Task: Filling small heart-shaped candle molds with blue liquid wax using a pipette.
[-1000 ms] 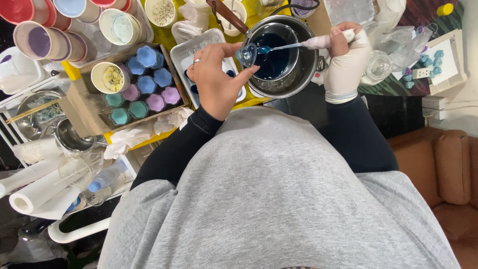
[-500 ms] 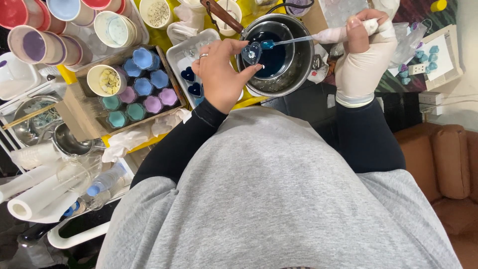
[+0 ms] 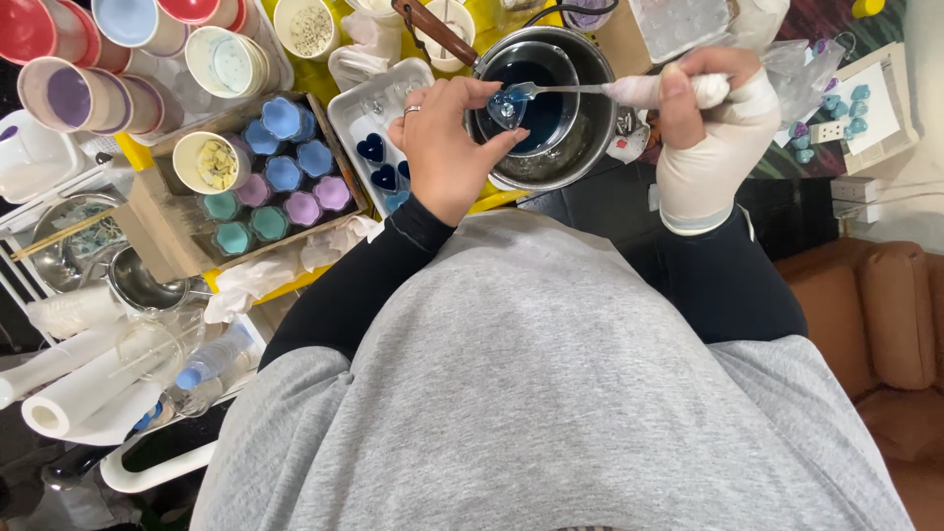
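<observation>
A small clear heart-shaped mould (image 3: 507,106), tinted blue, sits pinched between the fingertips of the bare left hand (image 3: 447,147), which is closed around it and holds it over the mouth of a round metal pot of dark blue liquid (image 3: 536,98). Just to the right of that hand, the right hand (image 3: 710,128), wrapped in a white bandage-like glove, is closed on the white-wrapped handle of a thin metal spoon (image 3: 575,88), whose bowl meets the mould at the left fingertips. The pot stands on a yellow bench (image 3: 324,74). Directly beyond the left wrist lies a white rectangular tray (image 3: 364,123) with dark blue heart pieces, and further left a cardboard box (image 3: 177,241) holds blue, purple and teal scalloped cups. The likely trouble is a spill: the mould is small and held only by fingertips, so a tilt or an overfull spoon could send blue liquid onto the fingers, the pot rim or the tray. The liquid may well be hot, which would make a drip on bare skin worse.
</observation>
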